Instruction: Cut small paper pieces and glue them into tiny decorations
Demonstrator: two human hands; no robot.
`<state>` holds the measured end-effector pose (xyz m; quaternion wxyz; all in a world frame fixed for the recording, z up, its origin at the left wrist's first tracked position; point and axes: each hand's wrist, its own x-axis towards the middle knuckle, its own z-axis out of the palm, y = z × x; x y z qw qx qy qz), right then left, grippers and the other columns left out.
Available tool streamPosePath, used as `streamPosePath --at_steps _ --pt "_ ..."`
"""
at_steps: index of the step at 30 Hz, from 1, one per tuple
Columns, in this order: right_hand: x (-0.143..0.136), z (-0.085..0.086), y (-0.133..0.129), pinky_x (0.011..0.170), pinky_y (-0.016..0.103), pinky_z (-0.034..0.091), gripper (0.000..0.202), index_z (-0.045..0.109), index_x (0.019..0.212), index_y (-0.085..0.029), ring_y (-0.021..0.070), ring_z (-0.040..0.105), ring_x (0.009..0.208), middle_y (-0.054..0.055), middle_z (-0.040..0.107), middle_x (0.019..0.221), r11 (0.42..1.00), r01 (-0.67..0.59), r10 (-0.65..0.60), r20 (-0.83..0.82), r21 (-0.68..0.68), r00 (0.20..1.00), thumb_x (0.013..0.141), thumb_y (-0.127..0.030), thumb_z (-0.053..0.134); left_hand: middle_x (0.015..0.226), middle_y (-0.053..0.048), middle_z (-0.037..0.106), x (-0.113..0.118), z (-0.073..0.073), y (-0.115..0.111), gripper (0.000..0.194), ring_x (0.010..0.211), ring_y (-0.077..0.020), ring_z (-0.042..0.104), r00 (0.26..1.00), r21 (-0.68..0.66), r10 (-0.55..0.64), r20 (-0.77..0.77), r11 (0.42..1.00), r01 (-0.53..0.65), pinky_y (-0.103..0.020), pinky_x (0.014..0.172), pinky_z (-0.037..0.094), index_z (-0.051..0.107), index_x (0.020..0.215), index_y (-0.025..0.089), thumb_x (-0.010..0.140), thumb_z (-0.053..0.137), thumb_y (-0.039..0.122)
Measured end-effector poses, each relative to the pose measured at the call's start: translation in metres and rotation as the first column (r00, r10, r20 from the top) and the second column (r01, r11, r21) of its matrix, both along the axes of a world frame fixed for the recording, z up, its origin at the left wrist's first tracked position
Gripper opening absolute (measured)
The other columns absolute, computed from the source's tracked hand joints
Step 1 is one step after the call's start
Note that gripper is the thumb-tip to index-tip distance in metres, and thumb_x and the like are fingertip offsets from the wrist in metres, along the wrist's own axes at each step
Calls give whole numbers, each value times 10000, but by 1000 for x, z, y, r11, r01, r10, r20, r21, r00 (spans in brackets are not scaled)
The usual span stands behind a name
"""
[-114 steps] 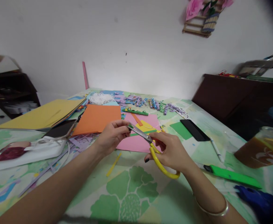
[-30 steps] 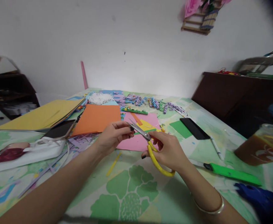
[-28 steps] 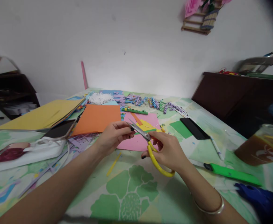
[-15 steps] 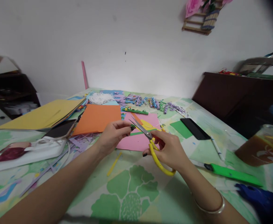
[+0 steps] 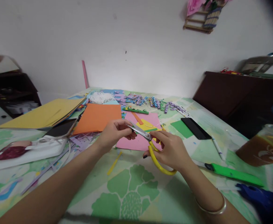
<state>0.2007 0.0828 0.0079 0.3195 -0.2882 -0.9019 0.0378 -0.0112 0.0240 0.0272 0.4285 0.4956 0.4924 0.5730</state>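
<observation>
My right hand [image 5: 168, 147] grips a pair of scissors [image 5: 148, 136] with yellow handles, blades pointing left and slightly apart. My left hand [image 5: 117, 132] is closed in a pinch at the blade tips; whatever is between its fingers is too small or hidden to make out. Beneath both hands lies a pink paper sheet [image 5: 131, 143]. On it rest a yellow paper piece [image 5: 146, 125], an orange strip [image 5: 137, 118] and a green strip [image 5: 151, 130], partly hidden. A narrow yellow strip [image 5: 114, 162] lies on the tablecloth in front.
Orange sheets [image 5: 96, 116] and a yellow paper stack [image 5: 43, 113] lie left, near a white power strip [image 5: 33, 155]. Curled paper pieces [image 5: 154, 102] line the back. Rightward are a black phone [image 5: 194, 128], a green cutter [image 5: 237, 175] and a drink cup [image 5: 262, 147].
The scissor blades have closed somewhat and shifted to my left fingertips. My left fingers have curled in slightly. The green bit seen by my fingertips before is now hidden.
</observation>
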Motion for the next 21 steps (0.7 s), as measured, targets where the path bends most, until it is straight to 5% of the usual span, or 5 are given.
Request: streamPosePath --at_steps 21 --pt "-2 1 -4 593 281 411 412 683 973 -207 151 572 617 34 684 868 1000 -13 13 -28 0 1000 694 -504 742 531 27 643 -2 -5 2 120 517 -80 564 997 56 -51 -64 997 54 -189 533 445 664 687 139 665 568 71"
